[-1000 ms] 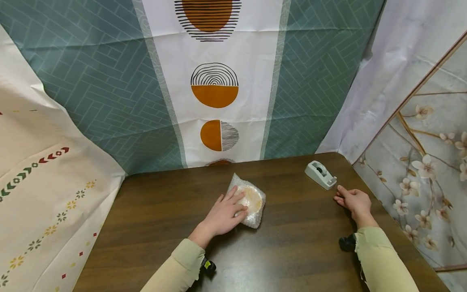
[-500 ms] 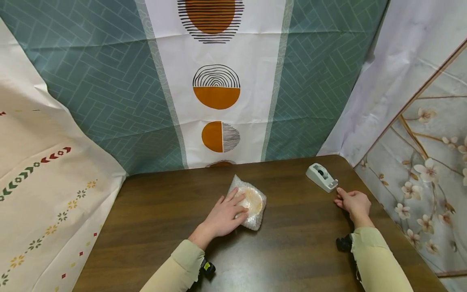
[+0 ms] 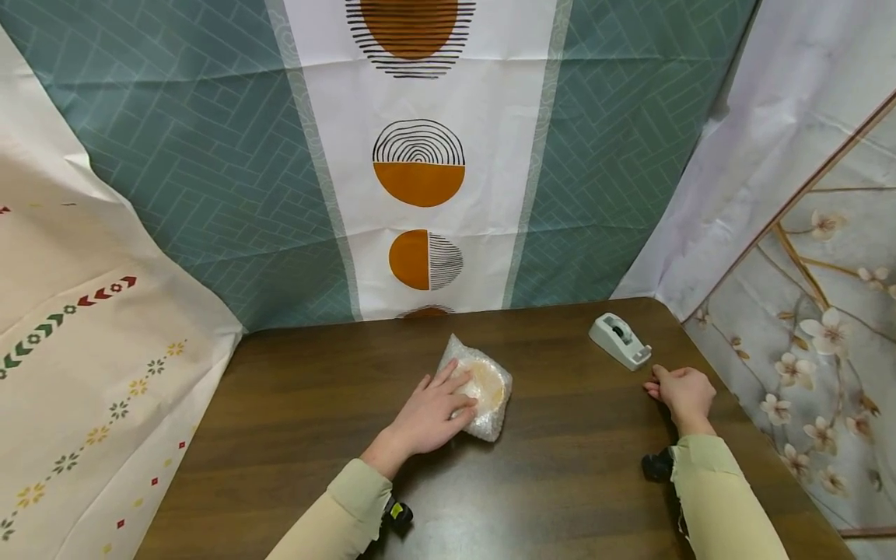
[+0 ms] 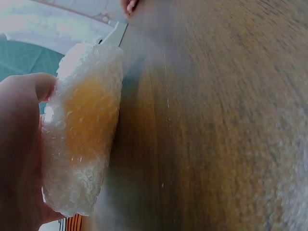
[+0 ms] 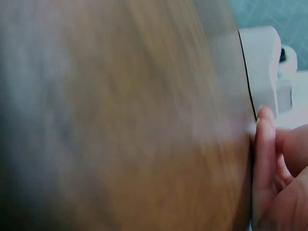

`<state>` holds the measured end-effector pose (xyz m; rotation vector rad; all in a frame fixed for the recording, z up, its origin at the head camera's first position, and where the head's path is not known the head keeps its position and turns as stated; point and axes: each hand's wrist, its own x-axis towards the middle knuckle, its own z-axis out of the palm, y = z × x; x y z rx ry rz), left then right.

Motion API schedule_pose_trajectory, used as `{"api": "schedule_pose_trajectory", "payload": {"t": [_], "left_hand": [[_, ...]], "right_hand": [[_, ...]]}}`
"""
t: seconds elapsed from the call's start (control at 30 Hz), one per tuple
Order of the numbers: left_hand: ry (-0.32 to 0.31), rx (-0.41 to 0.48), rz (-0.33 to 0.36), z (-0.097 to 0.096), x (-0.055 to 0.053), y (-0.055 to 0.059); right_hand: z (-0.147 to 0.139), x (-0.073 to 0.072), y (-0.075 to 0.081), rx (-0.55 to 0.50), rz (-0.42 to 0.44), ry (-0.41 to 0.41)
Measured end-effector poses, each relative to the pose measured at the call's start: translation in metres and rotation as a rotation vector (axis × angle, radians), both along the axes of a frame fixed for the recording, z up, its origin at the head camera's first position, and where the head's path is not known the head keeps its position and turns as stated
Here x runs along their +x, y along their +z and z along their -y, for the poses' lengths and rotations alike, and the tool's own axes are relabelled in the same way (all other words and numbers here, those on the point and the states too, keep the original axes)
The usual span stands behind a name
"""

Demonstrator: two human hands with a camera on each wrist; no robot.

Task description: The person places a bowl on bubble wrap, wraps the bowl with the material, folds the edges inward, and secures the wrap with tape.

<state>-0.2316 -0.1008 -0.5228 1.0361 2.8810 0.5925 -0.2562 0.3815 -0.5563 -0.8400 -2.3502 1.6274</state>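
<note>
A packet wrapped in bubble wrap (image 3: pixel 490 389), with something amber inside, lies on the dark wooden table. My left hand (image 3: pixel 434 416) rests over its near left part, fingers spread across the top; in the left wrist view the bubble-wrapped packet (image 4: pixel 89 130) sits beneath that hand. At the right, a pale grey tape dispenser (image 3: pixel 620 341) stands near the table's back corner. My right hand (image 3: pixel 682 393) is just in front of its cutting end, thumb and fingers together. A small whitish bit of tape (image 5: pixel 251 128) shows at those fingertips, though blurred.
The table (image 3: pixel 546 482) has a rounded back right corner. Behind it hangs a green and white patterned cloth (image 3: pixel 434 194), with a cream cloth (image 3: pixel 105 373) at the left and a floral one (image 3: pixel 791 373) at the right. Each wrist carries a small black camera.
The head view has shifted slightly. My right hand stays by the dispenser's front end with its fingertips together, its forearm turned a little. The left hand and the packet stay in place.
</note>
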Motion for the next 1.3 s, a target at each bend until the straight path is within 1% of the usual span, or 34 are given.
{"api": "schedule_pose_trajectory", "payload": {"t": [0.07,0.1,0.2,0.27,0.33,0.47,0.57,0.63,0.77,0.9,0.97,1.03,1.13,1.3], "left_hand": [[0.002,0.001,-0.001,0.001,0.000,0.000],[0.005,0.003,0.001,0.001,0.000,0.001],[0.011,-0.002,-0.002,0.002,0.000,0.001],[0.013,-0.002,-0.003,0.003,-0.001,0.002],[0.014,-0.004,-0.006,0.002,-0.001,0.002],[0.017,-0.005,-0.008,0.001,-0.002,0.001],[0.016,-0.009,-0.006,0.000,-0.002,0.000],[0.012,-0.013,-0.006,-0.001,-0.002,0.000],[0.010,-0.034,-0.020,-0.002,-0.003,-0.001],[0.021,-0.045,-0.013,-0.004,-0.004,-0.001],[0.029,-0.046,0.001,-0.004,-0.005,0.000],[0.034,-0.041,0.016,-0.004,-0.005,0.000],[0.029,-0.036,0.034,-0.003,-0.007,0.000],[0.004,-0.009,0.057,0.000,-0.007,0.001]], "right_hand": [[-0.001,0.001,-0.001,-0.098,-0.030,0.001],[-0.002,0.001,-0.001,-0.130,-0.040,0.004],[-0.003,0.004,-0.001,-0.166,-0.045,0.039],[-0.004,0.005,-0.001,-0.192,-0.069,0.058],[-0.006,0.007,0.001,-0.237,-0.105,0.080],[-0.010,0.010,0.006,-0.378,-0.181,0.114],[-0.014,0.013,0.010,-0.445,-0.193,0.144],[-0.016,0.015,0.012,-0.456,-0.185,0.165],[-0.012,0.019,0.015,-0.424,-0.175,0.206],[0.003,0.019,0.020,-0.339,-0.197,0.256],[0.014,0.018,0.024,-0.274,-0.204,0.302],[0.030,0.016,0.031,-0.210,-0.207,0.364],[0.060,0.013,0.043,-0.130,-0.216,0.474],[0.122,0.008,0.062,-0.094,-0.266,0.688]]}}
